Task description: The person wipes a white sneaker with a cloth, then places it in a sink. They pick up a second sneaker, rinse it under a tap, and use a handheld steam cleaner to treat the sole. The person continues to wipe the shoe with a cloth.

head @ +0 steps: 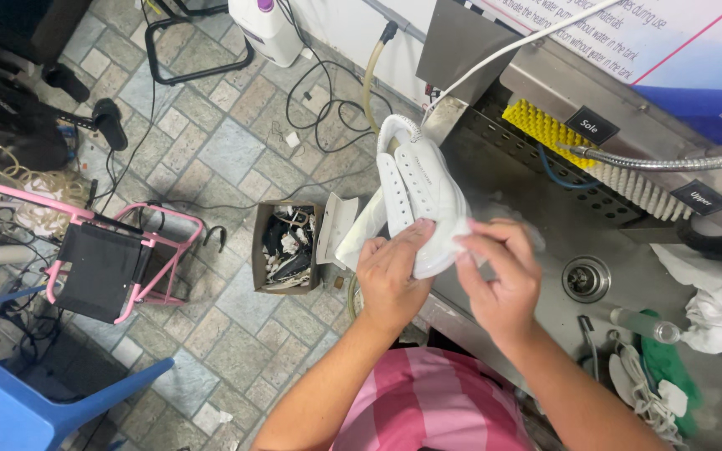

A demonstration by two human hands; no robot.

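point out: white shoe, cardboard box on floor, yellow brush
white shoe (418, 179): head view, on the upper by the eyelets.
cardboard box (259, 250): head view, on its left wall.
yellow brush (541, 125): head view, on the bristles.

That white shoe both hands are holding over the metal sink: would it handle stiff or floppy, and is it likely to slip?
The white shoe probably keeps its shape: it stands out from the left hand without sagging. Its loose flap hangs down, so that part looks floppy. The right hand pinches the toe only lightly, suggesting it is fairly light; whether it is wet or slippery cannot be told.
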